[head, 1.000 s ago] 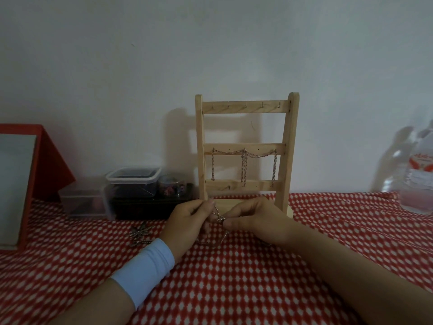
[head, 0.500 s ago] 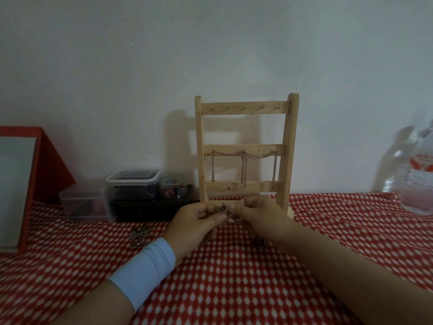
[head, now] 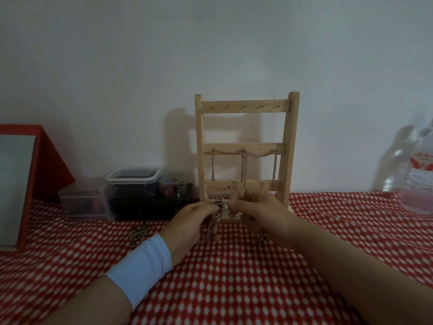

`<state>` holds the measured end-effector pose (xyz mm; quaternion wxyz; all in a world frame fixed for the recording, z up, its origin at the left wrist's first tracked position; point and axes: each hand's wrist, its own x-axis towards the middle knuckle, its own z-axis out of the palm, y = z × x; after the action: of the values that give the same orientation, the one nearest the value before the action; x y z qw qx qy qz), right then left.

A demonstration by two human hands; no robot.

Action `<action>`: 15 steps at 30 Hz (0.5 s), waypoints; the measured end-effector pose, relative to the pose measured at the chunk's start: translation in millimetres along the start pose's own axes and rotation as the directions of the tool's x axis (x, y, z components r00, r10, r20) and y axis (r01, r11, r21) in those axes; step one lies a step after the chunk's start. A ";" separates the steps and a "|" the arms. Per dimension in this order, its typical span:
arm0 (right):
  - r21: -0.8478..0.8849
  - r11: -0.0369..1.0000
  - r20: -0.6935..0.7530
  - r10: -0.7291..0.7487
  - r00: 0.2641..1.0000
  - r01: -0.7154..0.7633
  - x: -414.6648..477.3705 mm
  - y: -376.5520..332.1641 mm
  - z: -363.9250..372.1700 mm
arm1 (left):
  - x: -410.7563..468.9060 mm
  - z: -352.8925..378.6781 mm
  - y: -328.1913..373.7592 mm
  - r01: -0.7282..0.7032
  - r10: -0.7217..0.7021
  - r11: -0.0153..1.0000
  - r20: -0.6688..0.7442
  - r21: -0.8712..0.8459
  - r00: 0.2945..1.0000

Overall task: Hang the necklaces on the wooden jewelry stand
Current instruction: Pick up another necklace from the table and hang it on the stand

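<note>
A home is suggested rather than a shop or workshop. A red-and-white patterned tablecloth point(head: 234, 277) is spread up to a plain white wall point(head: 210, 43). Against the wall are set lidded plastic storage containers point(head: 132, 184), a clear water bottle point(head: 419, 184), a red-framed panel point(head: 44, 160) and a wooden jewelry stand point(head: 244, 146).

Dim, flat indoor lighting with a grey-blue cast, coming from the front right and throwing a soft-edged shadow of the wooden jewelry stand point(head: 244, 148) leftward onto the pale wall point(head: 140, 66). Mild wide-angle bending toward the frame edges, with the clear plastic bottle point(head: 419, 179) at the right margin smeared and out of focus. Slight softness and grain over the left hand point(head: 192, 221), the right hand point(head: 260, 207) and the chain point(head: 220, 205) pinched between them, fine links hard to resolve, and muted colour across the checked tabletop point(head: 234, 277).
</note>
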<state>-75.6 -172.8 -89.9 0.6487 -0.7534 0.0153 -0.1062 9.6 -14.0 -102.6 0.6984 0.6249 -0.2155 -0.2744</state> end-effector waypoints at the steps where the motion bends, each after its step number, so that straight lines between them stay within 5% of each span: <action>1: -0.019 1.000 -0.009 -0.024 1.000 0.023 -0.9 -1.1 -0.4 | -0.5 1.0 0.8 0.009 -0.010 1.000 -0.007 -0.025 1.000; 8: -0.331 0.940 -0.092 -0.115 0.989 0.079 -3.4 -0.9 2.8 | -5.3 -5.8 1.7 -0.081 0.081 0.996 0.004 0.046 0.997; 12: -0.247 0.968 -0.140 -0.079 0.987 0.043 -2.1 2.1 8.1 | -3.6 -9.4 0.1 -0.269 0.360 0.837 -0.111 0.476 0.926; 15: -0.130 0.990 -0.055 -0.057 0.997 0.050 -4.6 -3.0 7.4 | -1.0 -11.8 -2.4 -0.306 0.417 0.791 -0.101 0.530 0.903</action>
<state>-79.1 -164.4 -88.6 0.5952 -0.7903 0.0208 -0.1443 16.2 -4.6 -106.4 0.5699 0.7570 -0.3196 -0.0009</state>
